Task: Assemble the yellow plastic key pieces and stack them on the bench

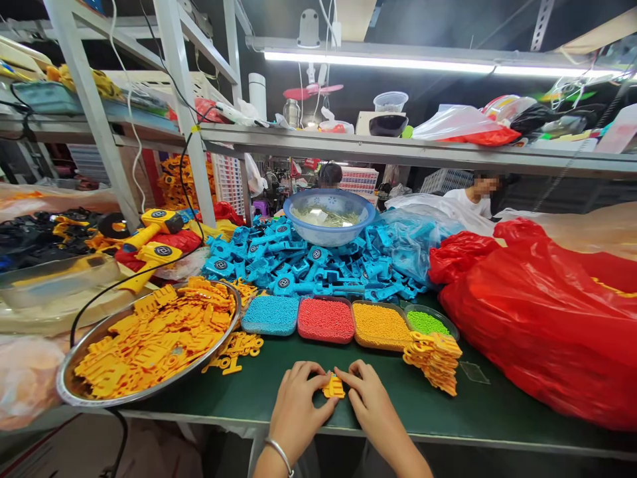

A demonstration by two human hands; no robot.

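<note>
Near the front edge of the green table (279,382), a small orange plastic piece (334,387) lies between my two hands. My left hand (298,405), with a bracelet at the wrist, has its thumb and index finger at the piece's left and upper side. From the right, my right hand (371,401) touches the piece's upper edge with its fingertips. Tiny specks show at the top of the piece, too small to make out. Beyond the hands stand trays of blue beads (270,315), red beads (326,320) and yellow beads (381,325), and a dish of green beads (426,323).
A metal bowl (67,392) of orange pieces stands at left. Stacked orange pieces (435,362) sit at right beside a big red bag (537,325). Behind are piled blue parts (318,262) and a blue basin (329,232). A person (472,196) is in the background.
</note>
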